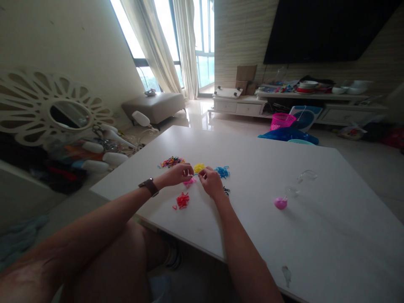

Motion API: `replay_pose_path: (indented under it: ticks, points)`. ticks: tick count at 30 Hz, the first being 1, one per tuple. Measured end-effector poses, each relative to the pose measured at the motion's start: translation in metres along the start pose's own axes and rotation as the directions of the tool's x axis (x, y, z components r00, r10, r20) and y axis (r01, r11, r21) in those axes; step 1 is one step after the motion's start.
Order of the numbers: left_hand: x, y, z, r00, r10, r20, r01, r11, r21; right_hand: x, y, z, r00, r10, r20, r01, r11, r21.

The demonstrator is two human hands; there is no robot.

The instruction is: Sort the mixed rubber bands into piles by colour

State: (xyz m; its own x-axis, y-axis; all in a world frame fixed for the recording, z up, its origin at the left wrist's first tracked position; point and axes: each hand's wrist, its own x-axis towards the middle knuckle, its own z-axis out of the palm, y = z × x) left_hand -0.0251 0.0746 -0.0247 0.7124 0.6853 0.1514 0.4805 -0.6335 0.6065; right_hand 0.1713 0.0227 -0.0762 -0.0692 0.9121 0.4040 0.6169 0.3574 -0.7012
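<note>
Left hand (pixel 183 172) and right hand (pixel 211 180) pinch thin, rubbery blue band (pixel 195 174)

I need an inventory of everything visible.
Table: one, white, centre
Piles: six, red, pink, yellow, blue, black, multicoloured, on table
Piece: one, blue, between left hand and right hand
Round item: one, pink, table's right
Clear items: several, colourless, table's right
Basket: one, pink, beyond table
Ottoman: one, greyish, far left
Curtains: two, cream, at windows
Screen: one, black, on wall
Cabinet: one, white, below screen
Bowls: several, mostly white, on cabinet
Mirror: one, white frame, left
Watch: one, dark, left wrist
Hands: two, bare, over table
</note>
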Motion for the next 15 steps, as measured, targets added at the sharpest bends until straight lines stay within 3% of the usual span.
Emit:
replay_pose_path:
  ticks: [15]
  points:
    - [0.0009,-0.0042,0.0017,1.0,0.002,0.004,-0.002,1.0,0.013,0.0004,0.0025,0.0027,1.0,-0.017,-0.009,0.017,1.0,0.018]
